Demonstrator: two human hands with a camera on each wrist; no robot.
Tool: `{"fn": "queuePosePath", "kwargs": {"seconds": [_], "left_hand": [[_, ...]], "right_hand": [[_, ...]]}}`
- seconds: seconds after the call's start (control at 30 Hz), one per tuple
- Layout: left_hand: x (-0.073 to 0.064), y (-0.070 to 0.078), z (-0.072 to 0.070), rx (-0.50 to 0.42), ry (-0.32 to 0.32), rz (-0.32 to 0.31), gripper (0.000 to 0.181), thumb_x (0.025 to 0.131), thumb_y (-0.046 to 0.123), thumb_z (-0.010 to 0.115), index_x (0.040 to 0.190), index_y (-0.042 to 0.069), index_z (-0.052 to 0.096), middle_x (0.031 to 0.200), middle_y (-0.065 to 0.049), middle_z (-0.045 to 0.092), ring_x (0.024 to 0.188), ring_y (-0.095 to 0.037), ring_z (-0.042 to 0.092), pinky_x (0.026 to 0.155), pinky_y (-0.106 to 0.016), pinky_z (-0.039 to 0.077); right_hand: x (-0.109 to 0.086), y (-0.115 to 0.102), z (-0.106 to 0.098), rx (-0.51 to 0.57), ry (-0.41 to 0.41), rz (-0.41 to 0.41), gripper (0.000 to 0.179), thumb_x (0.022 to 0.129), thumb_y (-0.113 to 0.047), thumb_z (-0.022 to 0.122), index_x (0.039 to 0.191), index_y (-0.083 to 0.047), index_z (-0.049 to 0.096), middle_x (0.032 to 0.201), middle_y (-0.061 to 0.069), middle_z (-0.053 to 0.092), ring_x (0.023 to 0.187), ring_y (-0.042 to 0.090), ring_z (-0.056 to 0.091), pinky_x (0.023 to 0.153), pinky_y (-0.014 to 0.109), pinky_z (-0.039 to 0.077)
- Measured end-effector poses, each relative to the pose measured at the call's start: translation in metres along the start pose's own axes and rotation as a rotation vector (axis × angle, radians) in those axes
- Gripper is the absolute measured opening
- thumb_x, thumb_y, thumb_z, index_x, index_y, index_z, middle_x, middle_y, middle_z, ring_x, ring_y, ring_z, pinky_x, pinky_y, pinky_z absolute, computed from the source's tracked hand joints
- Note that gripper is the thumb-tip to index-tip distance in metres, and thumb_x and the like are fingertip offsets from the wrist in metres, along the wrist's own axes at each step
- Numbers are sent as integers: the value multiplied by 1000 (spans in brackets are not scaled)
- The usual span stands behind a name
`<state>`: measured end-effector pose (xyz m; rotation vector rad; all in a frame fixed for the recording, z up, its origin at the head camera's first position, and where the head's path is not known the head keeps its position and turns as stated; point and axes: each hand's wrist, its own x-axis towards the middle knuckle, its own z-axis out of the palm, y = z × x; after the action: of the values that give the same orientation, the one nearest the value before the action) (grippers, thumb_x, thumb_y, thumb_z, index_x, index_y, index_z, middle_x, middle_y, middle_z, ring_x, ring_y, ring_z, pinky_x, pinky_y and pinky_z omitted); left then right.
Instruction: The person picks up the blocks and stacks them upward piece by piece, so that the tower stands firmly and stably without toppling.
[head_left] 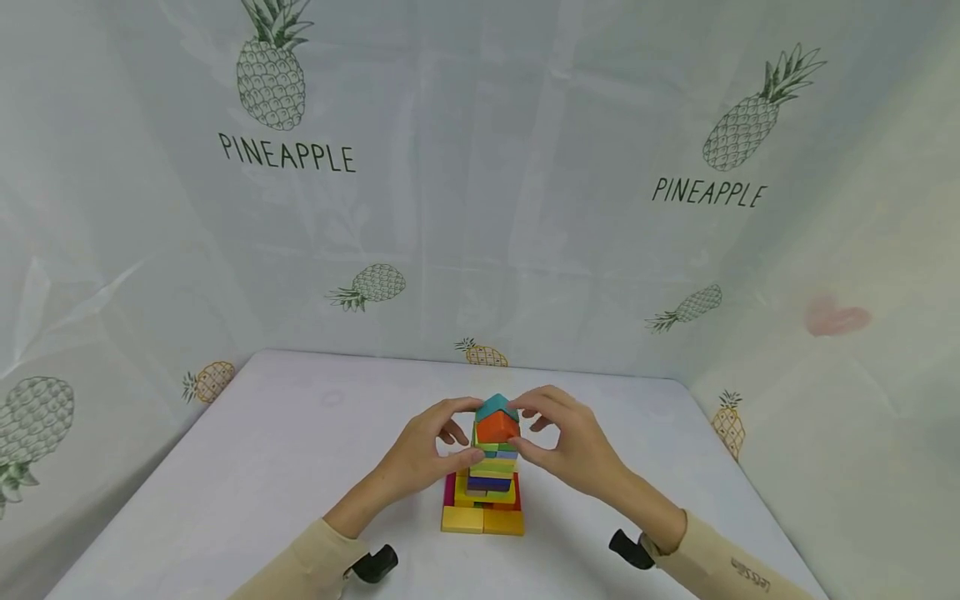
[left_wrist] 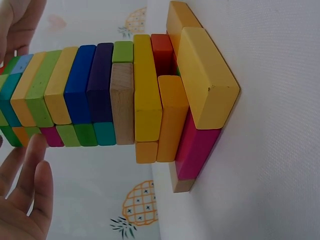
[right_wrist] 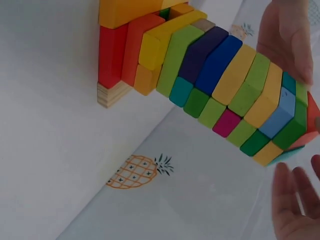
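A tall tower of colourful wooden blocks (head_left: pixel 491 483) stands upright, topped by an orange block (head_left: pixel 497 427) with a teal roof-shaped block (head_left: pixel 497 405) over it. From the left, my left hand (head_left: pixel 423 446) has its index fingertip at the teal block and its thumb against the tower's side lower down. My right hand (head_left: pixel 566 442) mirrors it, index fingertip by the teal block and thumb at the orange block. In the left wrist view, loosely bent left fingers (left_wrist: pixel 35 185) lie beside the upper layers. The right wrist view shows relaxed right fingers (right_wrist: pixel 290 195) close to the tower's top.
The tower rises from a wider base of yellow blocks (head_left: pixel 462 520), with magenta and red blocks behind. Under it is a white table (head_left: pixel 337 433). A pale sheet (head_left: pixel 480 183) printed with pineapples hangs behind and along both sides.
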<state>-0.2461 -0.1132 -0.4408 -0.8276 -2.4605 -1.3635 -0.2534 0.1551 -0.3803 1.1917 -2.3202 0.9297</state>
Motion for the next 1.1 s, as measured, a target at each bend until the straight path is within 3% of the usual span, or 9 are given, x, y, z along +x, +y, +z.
{"fn": "queuePosePath", "kwargs": {"seconds": [0.1, 0.27, 0.83, 1.1], "left_hand": [[2, 1, 0, -11, 8, 6, 68, 94, 39, 82, 155, 29, 52, 149, 6, 59, 98, -7, 65, 89, -44, 61], [4, 2, 0, 3, 13, 25, 67, 95, 39, 81, 155, 29, 51, 148, 4, 61, 97, -6, 66, 89, -33, 59], [8, 1, 2, 30, 40, 66, 64, 95, 35, 81, 153, 24, 54, 143, 2, 64, 96, -7, 67, 89, -29, 58], [6, 1, 3, 40, 40, 50, 66, 95, 39, 81, 153, 21, 54, 144, 3, 64, 96, -6, 66, 89, -29, 59]], "right_hand": [[1, 3, -2, 18, -47, 54, 60, 84, -14, 92, 138, -11, 67, 135, 2, 68, 115, 21, 69, 87, 34, 64], [0, 7, -1, 85, -118, 106, 63, 87, -17, 90, 143, -11, 63, 135, 1, 69, 117, 21, 70, 90, 37, 63], [0, 11, 2, 79, -91, 117, 59, 86, -14, 91, 139, -12, 66, 129, -2, 69, 115, 18, 70, 92, 31, 61], [-1, 9, 1, 83, -98, 120, 60, 87, -17, 91, 141, -13, 65, 132, -1, 68, 115, 20, 71, 91, 33, 62]]}}
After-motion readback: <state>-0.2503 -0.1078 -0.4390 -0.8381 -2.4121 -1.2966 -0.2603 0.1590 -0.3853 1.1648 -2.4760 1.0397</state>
